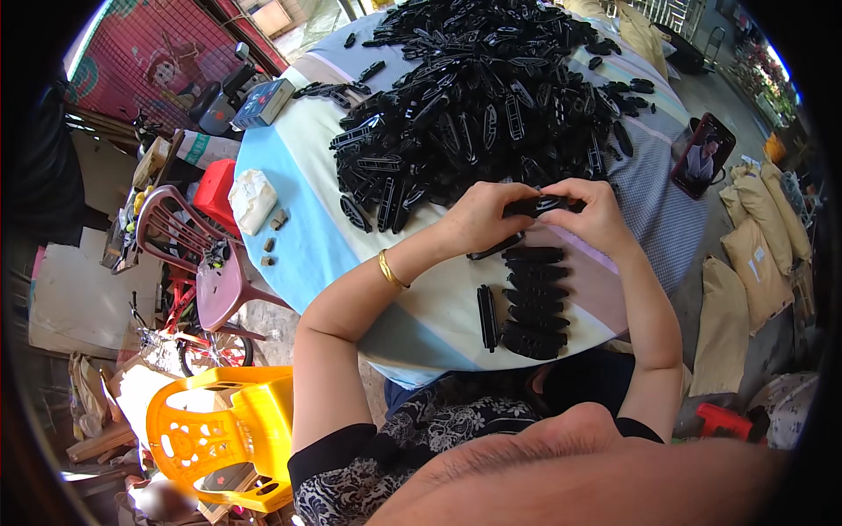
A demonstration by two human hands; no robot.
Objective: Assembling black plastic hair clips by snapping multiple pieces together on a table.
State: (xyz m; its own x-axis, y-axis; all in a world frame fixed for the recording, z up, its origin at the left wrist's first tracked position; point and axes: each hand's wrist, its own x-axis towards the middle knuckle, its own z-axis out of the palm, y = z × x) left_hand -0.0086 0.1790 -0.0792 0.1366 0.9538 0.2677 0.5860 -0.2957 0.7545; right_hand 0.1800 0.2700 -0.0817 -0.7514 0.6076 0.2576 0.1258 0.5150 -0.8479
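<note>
My left hand and my right hand are close together over the near side of the table, fingers pinched. Between them they hold a long, black, curved plastic piece, one end in each hand; it looks like part of a hair clip. Just below, similar black pieces lie stacked in a neat column. One narrow black piece lies upright at the column's left. Beyond my hands spreads a big heap of loose black pieces, some long and slotted, others oval.
A striped cloth covers the round table. On it, a phone leans at the right, and a crumpled white bag and a box are at the left. Chairs, a yellow one and a pink one, stand left; sacks lie right.
</note>
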